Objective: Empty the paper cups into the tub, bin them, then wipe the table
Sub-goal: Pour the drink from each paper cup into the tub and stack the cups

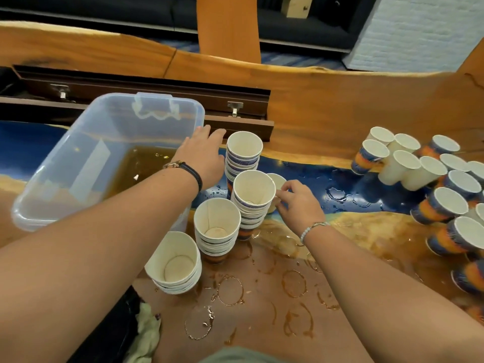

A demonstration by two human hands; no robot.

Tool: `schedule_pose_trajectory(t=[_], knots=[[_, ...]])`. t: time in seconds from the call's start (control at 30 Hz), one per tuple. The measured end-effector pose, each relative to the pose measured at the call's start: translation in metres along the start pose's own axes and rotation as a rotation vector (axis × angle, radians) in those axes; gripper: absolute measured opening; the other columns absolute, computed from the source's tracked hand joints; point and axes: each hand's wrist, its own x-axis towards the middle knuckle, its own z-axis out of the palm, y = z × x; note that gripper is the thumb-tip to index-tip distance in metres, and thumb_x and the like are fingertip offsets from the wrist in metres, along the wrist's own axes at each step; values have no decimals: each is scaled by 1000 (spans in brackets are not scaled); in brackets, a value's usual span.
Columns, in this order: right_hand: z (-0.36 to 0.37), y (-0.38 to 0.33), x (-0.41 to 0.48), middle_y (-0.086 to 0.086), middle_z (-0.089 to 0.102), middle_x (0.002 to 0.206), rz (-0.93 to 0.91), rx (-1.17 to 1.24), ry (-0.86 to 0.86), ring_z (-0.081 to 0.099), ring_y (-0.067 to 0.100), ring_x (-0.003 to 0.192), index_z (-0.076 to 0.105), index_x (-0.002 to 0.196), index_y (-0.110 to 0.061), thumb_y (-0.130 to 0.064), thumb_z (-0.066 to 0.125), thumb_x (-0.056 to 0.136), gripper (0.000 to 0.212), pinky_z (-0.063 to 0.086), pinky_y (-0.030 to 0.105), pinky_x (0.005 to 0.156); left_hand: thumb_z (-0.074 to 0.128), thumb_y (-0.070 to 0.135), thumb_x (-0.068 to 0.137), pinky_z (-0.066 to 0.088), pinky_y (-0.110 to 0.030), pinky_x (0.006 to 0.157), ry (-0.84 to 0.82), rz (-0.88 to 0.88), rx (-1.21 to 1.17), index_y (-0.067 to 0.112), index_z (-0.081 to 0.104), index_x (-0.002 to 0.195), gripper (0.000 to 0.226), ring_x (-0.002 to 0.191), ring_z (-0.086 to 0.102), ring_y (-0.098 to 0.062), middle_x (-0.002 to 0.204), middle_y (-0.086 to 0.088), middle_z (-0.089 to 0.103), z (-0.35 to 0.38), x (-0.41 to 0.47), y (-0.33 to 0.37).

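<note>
White-lined paper cups, blue and orange outside, stand nested in stacks. My right hand pinches a lone cup by its rim; my left hand hovers straight-fingered beside the far stack.

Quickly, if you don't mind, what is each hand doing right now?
Left hand: open, fingers straight, beside the far cup stack, holding nothing.
Right hand: fingers pinching the rim of a single paper cup.
</note>
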Motion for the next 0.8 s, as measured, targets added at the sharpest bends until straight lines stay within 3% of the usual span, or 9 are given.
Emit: schedule_pose_trajectory(t=[0.1, 0.2, 0.33, 0.5, 0.63, 0.8], knots=[[-13, 19, -8, 2, 47, 123, -1, 38, 63, 41, 23, 112, 55, 132, -23, -15, 55, 90, 43, 45, 36, 87, 48, 23, 97, 24, -47, 116, -5, -31, -95, 23, 28, 148, 55, 139, 32, -28, 153, -5, 31, -8, 3, 3], [-29, 48, -10, 1, 47, 121, 76, 30, 101, 41, 21, 111, 55, 132, -22, -15, 53, 90, 43, 44, 36, 90, 50, 26, 94, 33, -50, 110, 64, -24, -229, 23, 35, 144, 52, 130, 43, -30, 146, -6, 41, -22, 10, 25], [-53, 94, -3, 0, 47, 124, 182, -40, 98, 38, 21, 116, 55, 131, -23, -19, 51, 92, 39, 40, 35, 93, 52, 31, 93, 33, -45, 110, 109, 170, -293, 23, 40, 141, 50, 131, 42, -28, 146, -3, 40, -32, 22, 91], [-82, 160, 23, 5, 50, 127, 286, -133, 57, 42, 28, 117, 59, 127, -23, -20, 51, 88, 39, 40, 39, 96, 55, 36, 93, 37, -41, 107, -73, 350, -271, 27, 43, 138, 48, 127, 45, -23, 144, 1, 39, 1, 32, 173], [-96, 207, 53, 10, 51, 122, 344, -181, -20, 45, 32, 116, 58, 122, -18, -14, 53, 85, 37, 45, 42, 94, 59, 33, 92, 41, -31, 100, -222, 287, -274, 27, 44, 136, 47, 120, 49, -19, 144, 2, 38, 43, 46, 211], [-97, 244, 89, 8, 51, 120, 307, -263, -50, 47, 32, 112, 55, 120, -17, -11, 53, 86, 34, 45, 41, 88, 58, 30, 92, 39, -31, 100, -296, 189, -297, 26, 44, 136, 46, 121, 48, -20, 144, 1, 37, 83, 68, 237]])
